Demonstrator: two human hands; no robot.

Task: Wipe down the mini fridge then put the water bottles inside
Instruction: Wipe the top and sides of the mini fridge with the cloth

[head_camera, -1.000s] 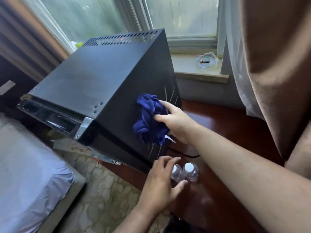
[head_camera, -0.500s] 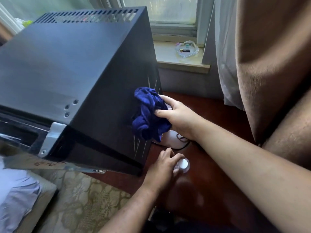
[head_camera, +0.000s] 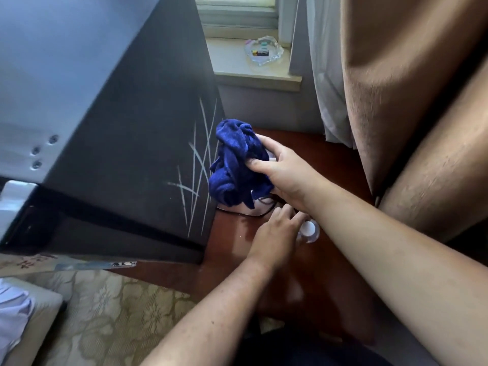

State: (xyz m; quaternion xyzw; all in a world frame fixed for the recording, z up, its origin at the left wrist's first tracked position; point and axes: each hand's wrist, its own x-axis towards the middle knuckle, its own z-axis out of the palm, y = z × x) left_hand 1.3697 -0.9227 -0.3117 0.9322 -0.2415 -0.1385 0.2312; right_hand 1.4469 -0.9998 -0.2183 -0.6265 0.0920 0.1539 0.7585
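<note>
The black mini fridge (head_camera: 126,133) fills the left of the head view, standing on a dark red wooden table (head_camera: 324,159). White scratch marks show low on its right side. My right hand (head_camera: 282,173) is shut on a crumpled blue cloth (head_camera: 237,162), pressed against the fridge's lower rear corner. Below it, my left hand (head_camera: 274,239) covers a water bottle; a second bottle's white cap (head_camera: 308,229) shows at my fingertips. I cannot see whether the fingers close around the hidden bottle.
A white object with a dark cord (head_camera: 253,208) lies on the table under the cloth. The windowsill (head_camera: 258,75) holds a clear bag with a battery (head_camera: 262,52). Brown curtains (head_camera: 396,88) hang at the right. Patterned carpet (head_camera: 105,313) and bedding (head_camera: 13,313) lie at lower left.
The camera has moved closer and lower. My right hand has carried the cloth down and back along the fridge's side. My left hand settled over the bottles, hiding one.
</note>
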